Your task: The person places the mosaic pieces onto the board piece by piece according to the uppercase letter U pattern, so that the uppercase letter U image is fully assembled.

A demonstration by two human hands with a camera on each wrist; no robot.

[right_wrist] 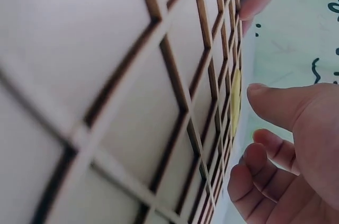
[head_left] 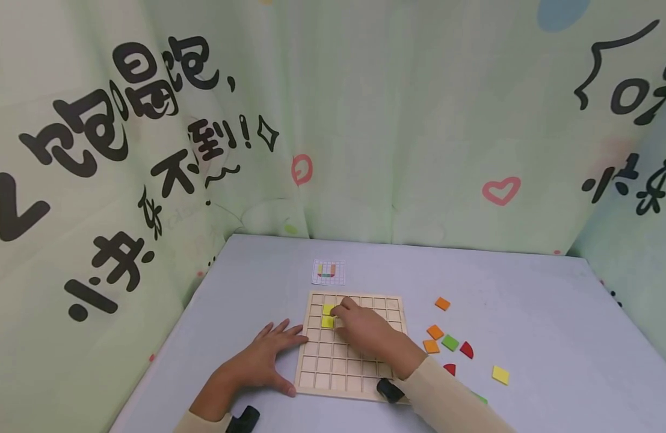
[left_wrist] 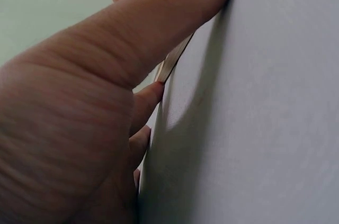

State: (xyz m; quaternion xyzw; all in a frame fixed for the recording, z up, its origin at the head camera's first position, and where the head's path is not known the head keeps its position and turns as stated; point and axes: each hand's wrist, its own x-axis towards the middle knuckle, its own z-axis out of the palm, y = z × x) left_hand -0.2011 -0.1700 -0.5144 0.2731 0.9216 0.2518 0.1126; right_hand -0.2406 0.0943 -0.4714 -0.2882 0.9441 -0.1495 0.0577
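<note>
A wooden grid board [head_left: 323, 365] lies on the table. Two yellow square tiles, an upper yellow tile [head_left: 328, 309] and a lower yellow tile [head_left: 327, 322], sit one behind the other in cells of its left part. Over the board reaches my right hand [head_left: 365, 329], index fingertip right at the upper tile. In the right wrist view its thumb [right_wrist: 265, 96] and bent fingers stand apart with a gap between them. My left hand [head_left: 262, 359] is spread on the table, thumb and fingertips at the board's left edge; the left wrist view shows a finger against that edge [left_wrist: 172, 65].
Behind the board lies a small card [head_left: 339, 279] with a coloured U-shaped pattern on a grid. Right of the board are scattered orange squares [head_left: 435, 332], a green square [head_left: 450, 343], red quarter-round pieces [head_left: 467, 350] and another yellow square [head_left: 500, 375]. Printed curtains [head_left: 354, 120] surround the table.
</note>
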